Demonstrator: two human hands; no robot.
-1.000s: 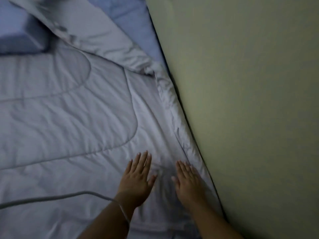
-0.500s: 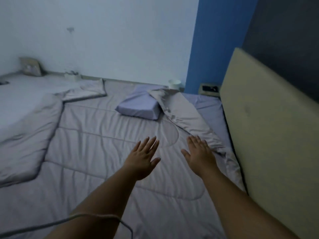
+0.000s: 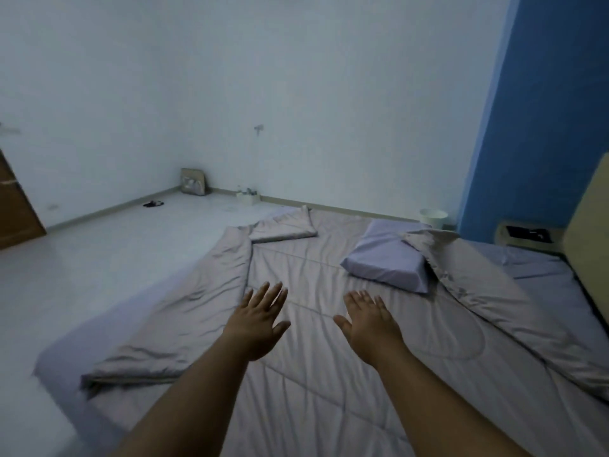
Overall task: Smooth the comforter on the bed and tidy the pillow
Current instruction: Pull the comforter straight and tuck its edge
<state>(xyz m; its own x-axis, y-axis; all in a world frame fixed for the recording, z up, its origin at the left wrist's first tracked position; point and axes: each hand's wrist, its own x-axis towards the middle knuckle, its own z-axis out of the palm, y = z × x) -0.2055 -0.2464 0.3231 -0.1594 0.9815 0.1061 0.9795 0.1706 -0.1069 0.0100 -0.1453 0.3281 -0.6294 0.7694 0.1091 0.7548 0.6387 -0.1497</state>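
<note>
A grey quilted comforter covers the low bed, wrinkled, with its left edge folded back over itself and its right edge folded inward too. A lilac pillow lies on the comforter at the far right, partly under the right fold. My left hand and my right hand are stretched out side by side above the middle of the comforter, palms down, fingers spread, holding nothing.
A beige headboard stands along the right side. The lilac sheet shows beside it. A white bin and a bedside unit sit past the bed. Small items line the far wall, and bare floor lies to the left.
My view has lifted from the bed's right edge to the whole room. Both hands rose off the comforter near the headboard and now hover over its middle.
</note>
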